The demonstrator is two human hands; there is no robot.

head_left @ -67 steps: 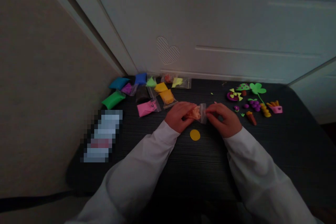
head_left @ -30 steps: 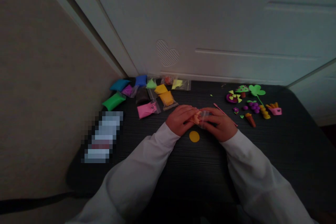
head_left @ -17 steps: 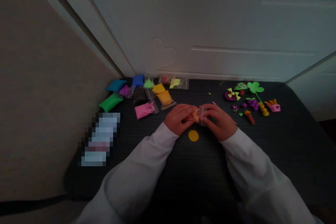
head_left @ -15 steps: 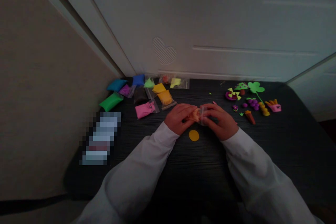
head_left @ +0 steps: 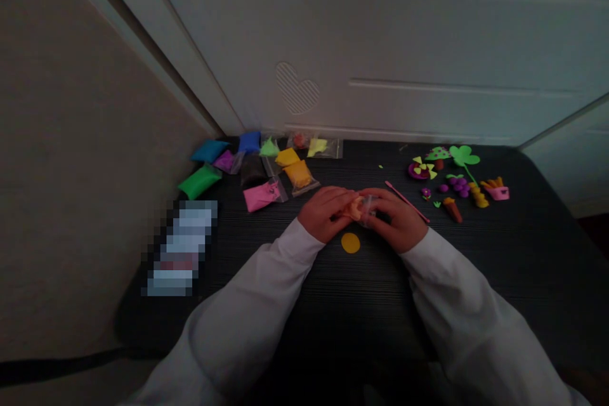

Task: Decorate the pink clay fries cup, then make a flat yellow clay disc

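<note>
Both hands meet over the middle of a dark table (head_left: 499, 279). My left hand (head_left: 322, 214) pinches the orange clay end of a small clear plastic bag (head_left: 358, 208). My right hand (head_left: 397, 219) grips the bag's clear end, fingers curled round it. A flat yellow clay disc (head_left: 351, 243) lies on the table just below the hands. A thin pink stick tool (head_left: 406, 200) rests beside my right hand.
Several bags of coloured clay lie at the back left, among them green (head_left: 200, 181), pink (head_left: 261, 195) and orange (head_left: 299, 174). Small finished clay figures (head_left: 457, 181) sit at the back right. A white door (head_left: 380, 51) stands behind the table.
My hands have drawn closer together on the bag, which looks more bunched up. The pink stick tool now shows beside my right hand.
</note>
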